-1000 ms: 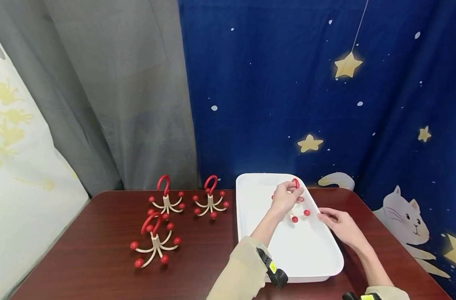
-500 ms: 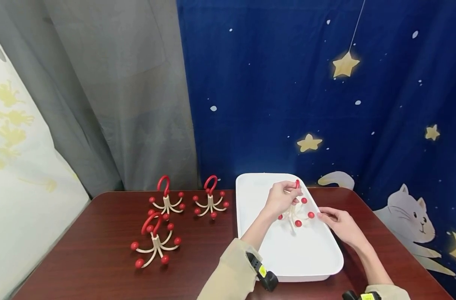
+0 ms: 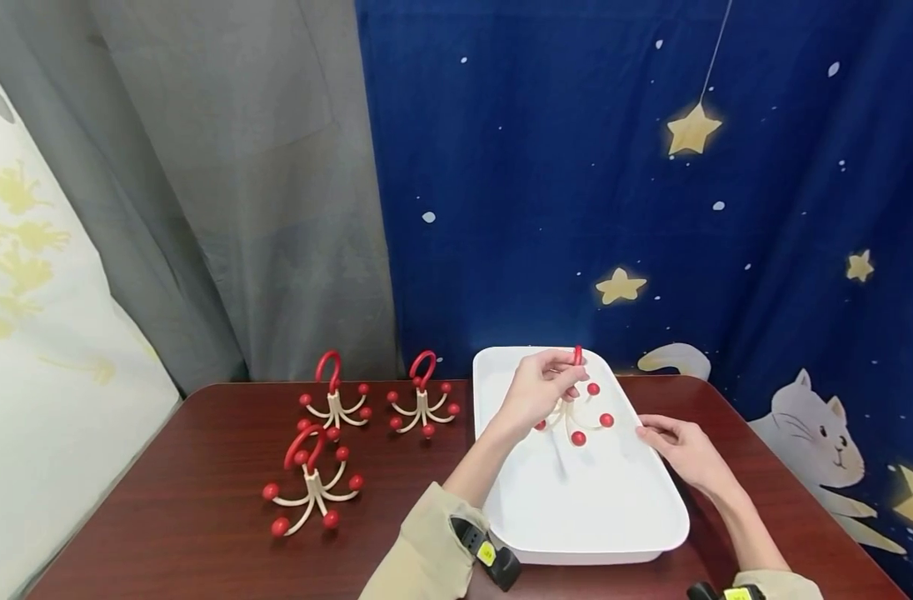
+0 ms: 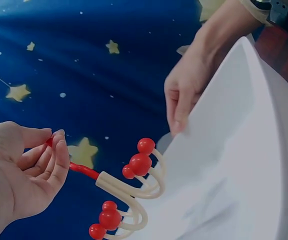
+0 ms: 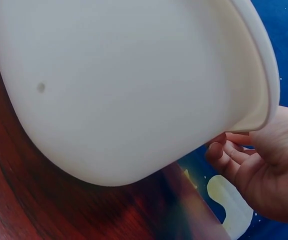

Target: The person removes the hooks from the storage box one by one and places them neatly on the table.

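My left hand pinches the red hook of a multi-arm hook hanger between thumb and fingers. The hanger has a cream stem and curved cream arms tipped with red balls. It hangs above the white tray, and a faint shadow falls on the tray's floor below. Some of its arms are hidden by the hand in the head view. My right hand grips the tray's right rim; in the right wrist view, curled fingers show under the rim.
Three like hangers stand hook up on the dark red-brown table left of the tray: one at front, one at back left, one nearer the tray. A blue starry curtain hangs close behind the table.
The left hand has drawn to the left with the hanger, which first sank a little toward the near side and then rose. The right hand and tray have stayed in place.
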`<state>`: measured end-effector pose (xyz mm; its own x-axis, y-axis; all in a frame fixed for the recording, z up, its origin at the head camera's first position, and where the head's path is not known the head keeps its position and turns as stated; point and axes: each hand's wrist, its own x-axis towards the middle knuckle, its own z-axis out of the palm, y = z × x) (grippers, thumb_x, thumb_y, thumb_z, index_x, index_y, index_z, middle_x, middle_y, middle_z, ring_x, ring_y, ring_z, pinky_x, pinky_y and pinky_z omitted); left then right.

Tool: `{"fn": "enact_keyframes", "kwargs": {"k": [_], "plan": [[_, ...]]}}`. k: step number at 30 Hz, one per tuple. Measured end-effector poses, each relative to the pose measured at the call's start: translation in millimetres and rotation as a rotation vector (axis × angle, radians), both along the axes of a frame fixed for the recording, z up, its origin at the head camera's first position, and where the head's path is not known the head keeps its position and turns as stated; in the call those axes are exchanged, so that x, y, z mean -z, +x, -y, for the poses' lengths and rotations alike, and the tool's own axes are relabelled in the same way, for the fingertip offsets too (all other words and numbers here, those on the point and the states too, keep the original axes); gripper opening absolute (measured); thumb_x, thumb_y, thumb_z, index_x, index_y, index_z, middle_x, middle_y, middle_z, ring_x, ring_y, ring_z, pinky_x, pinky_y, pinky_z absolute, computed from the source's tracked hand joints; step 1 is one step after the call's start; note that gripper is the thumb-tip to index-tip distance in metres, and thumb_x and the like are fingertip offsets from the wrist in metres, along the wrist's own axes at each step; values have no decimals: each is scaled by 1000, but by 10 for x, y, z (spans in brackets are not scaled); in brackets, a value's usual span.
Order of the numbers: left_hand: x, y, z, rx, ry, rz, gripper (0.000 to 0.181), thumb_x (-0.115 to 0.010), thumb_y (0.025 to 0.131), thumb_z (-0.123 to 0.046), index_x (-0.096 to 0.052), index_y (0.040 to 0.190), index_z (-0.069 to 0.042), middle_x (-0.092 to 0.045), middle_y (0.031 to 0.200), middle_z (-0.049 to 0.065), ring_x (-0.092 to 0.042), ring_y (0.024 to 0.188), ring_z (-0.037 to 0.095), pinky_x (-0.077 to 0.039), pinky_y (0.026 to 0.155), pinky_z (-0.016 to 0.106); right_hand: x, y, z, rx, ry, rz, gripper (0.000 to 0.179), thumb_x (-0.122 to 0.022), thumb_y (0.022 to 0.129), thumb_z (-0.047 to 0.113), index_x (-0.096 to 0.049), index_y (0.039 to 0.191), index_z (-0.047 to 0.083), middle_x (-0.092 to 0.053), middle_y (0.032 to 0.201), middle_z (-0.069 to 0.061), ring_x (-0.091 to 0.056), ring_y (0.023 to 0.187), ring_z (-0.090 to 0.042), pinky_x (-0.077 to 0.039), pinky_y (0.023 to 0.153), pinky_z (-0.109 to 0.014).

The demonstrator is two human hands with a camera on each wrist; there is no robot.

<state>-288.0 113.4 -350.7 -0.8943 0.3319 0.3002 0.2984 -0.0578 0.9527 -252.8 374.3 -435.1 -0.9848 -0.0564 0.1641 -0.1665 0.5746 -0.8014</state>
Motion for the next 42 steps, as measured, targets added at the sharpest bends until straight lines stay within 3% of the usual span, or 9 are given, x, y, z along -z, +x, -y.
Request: {"fn": "enact_keyframes", "kwargs": {"k": [6, 21, 32, 42], "plan": [[-85, 62, 164, 40, 48, -49, 23, -67, 97, -7, -66, 117, 5, -72, 97, 15, -63, 69, 12, -56, 70, 21, -5, 8, -4, -7, -10, -7, 48, -62, 102, 22, -55, 133, -14, -69, 114, -26, -71, 90, -18, -58, 73, -25], [-299, 252, 699, 41, 60, -177, 24, -66, 99, -9, -66, 119, 4, -71, 98, 17, -62, 73, 15, -54, 73, 22, -5, 2, -15, -10, 3, -41, 46, -64, 101, 21, -57, 131, -13, -69, 115, -25, -69, 90, -10, -57, 73, -24], [-322, 352, 1117, -8, 28, -165, 24, -68, 97, -8, -66, 118, 4, -69, 92, 9, -61, 73, 17, -54, 70, 24, -27, -1, -32, -13, 5, -34, 47, -63, 102, 21, -56, 132, -13, -69, 115, -25, -68, 89, -8, -57, 73, -24], [-259, 474, 1437, -55, -37, -160, 23, -68, 97, -7, -67, 117, 3, -71, 98, 15, -65, 88, 47, -59, 77, 33, -40, 1, -19, -16, 4, -27, 46, -63, 102, 22, -56, 132, -13, -69, 114, -25, -69, 87, -9, -57, 72, -25]]}}
